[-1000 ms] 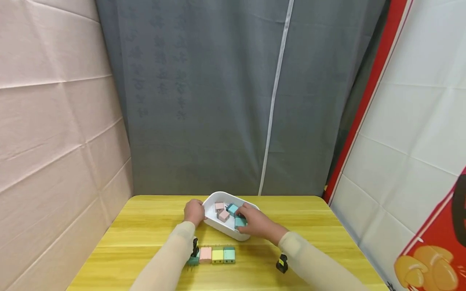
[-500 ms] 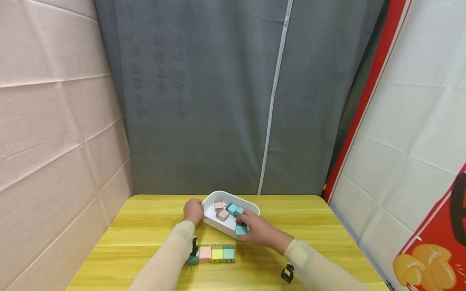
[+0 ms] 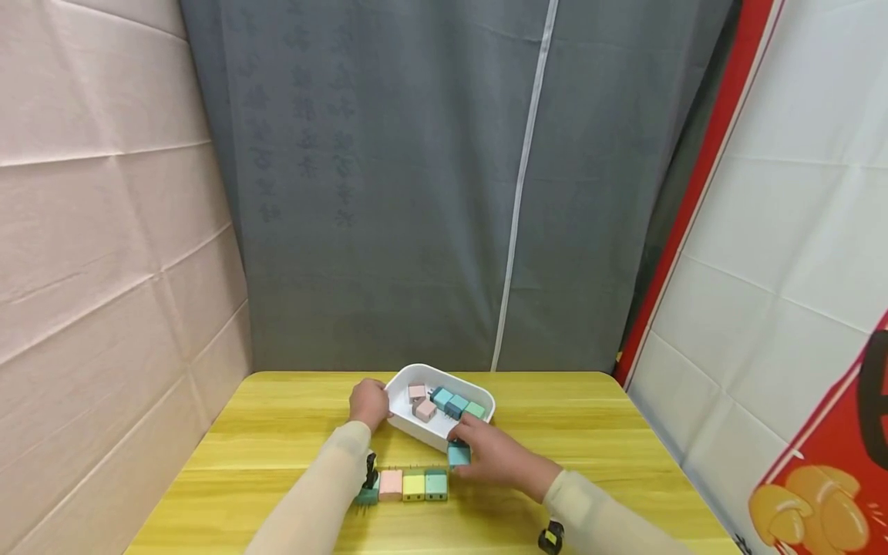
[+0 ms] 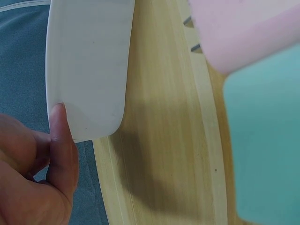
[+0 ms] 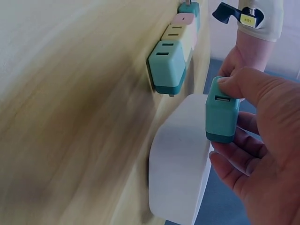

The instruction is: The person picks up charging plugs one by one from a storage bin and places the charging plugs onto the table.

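Note:
At the tray's left end, my left hand (image 3: 369, 405) pinches the rim of a white plastic tray (image 3: 419, 436); the left wrist view shows the thumb on its wall. My right hand (image 3: 498, 456) holds a teal USB charger plug (image 3: 459, 455) just outside the tray's front edge. In the right wrist view that charger (image 5: 222, 111) sits between thumb and fingers, its USB slot showing. Inside the tray lie pink chargers (image 3: 425, 411), blue ones (image 3: 444, 398) and a light green one (image 3: 475, 411).
Nearer on the wooden table (image 3: 277, 455) stands a row of chargers: one teal (image 3: 368, 497) partly behind the left wrist, a pink one (image 3: 391, 486), a yellow one (image 3: 414, 486) and another teal one (image 3: 436, 486). A grey curtain (image 3: 388, 231) hangs behind.
My right hand has lifted the teal charger out of the tray and brought it toward me, past the front rim. The light green charger has come into sight. My left hand stays on the tray.

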A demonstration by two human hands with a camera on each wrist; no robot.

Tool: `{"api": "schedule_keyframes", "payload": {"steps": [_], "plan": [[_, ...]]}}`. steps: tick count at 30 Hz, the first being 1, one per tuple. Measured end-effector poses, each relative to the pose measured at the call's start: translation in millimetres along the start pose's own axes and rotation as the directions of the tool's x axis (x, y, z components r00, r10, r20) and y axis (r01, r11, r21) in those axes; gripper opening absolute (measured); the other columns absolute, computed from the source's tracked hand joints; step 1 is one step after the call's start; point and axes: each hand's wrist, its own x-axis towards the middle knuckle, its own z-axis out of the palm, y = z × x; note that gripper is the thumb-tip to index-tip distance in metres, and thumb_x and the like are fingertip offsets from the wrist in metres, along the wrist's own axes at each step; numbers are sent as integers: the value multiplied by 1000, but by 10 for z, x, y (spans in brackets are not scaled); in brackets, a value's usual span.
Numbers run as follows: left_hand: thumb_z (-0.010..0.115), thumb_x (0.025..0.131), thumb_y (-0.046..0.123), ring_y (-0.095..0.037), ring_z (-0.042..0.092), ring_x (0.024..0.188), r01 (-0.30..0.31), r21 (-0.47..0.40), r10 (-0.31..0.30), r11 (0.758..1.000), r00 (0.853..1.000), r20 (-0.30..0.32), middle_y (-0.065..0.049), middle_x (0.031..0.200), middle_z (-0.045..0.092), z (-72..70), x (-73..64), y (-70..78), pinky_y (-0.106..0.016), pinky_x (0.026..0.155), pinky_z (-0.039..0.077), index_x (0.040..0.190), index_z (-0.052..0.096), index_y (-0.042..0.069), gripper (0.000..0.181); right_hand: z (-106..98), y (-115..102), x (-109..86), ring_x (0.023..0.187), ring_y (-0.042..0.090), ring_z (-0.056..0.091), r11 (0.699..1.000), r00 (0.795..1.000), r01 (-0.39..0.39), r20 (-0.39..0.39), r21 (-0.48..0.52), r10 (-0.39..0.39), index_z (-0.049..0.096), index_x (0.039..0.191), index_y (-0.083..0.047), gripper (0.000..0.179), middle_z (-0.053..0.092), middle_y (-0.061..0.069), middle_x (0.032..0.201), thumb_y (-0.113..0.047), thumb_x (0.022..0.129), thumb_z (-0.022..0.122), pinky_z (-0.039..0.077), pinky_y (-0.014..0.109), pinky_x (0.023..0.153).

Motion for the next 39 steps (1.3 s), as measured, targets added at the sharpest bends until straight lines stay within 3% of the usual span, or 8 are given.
{"api": "schedule_keyframes", "payload": {"steps": [14,24,39], "plan": [[58,96,-11,-36,76,83,-5,1,5,1000,1000,-15,-30,112,77,34,24,-27,-28,54,63,120,78,-12,32,148,-31,-67,101,3,57,999,999,-12,40,-43,14,74,128,-13,45,63,-7,120,-29,90,94,60,26,95],[57,96,-11,-35,76,81,-14,-16,14,1000,1000,-23,-30,111,77,50,32,-47,-27,52,63,119,78,-13,31,226,-32,-132,95,3,54,997,1000,15,-2,-81,-15,77,127,-10,46,62,-8,114,-29,89,94,59,25,88],[57,101,-8,-29,74,78,40,-38,-40,998,999,2,-31,117,76,39,31,-29,-25,52,62,125,76,-13,31,356,-29,-172,94,2,55,993,1000,-6,-1,-122,6,78,124,-14,43,62,-10,112,-31,89,95,60,25,86]]}}
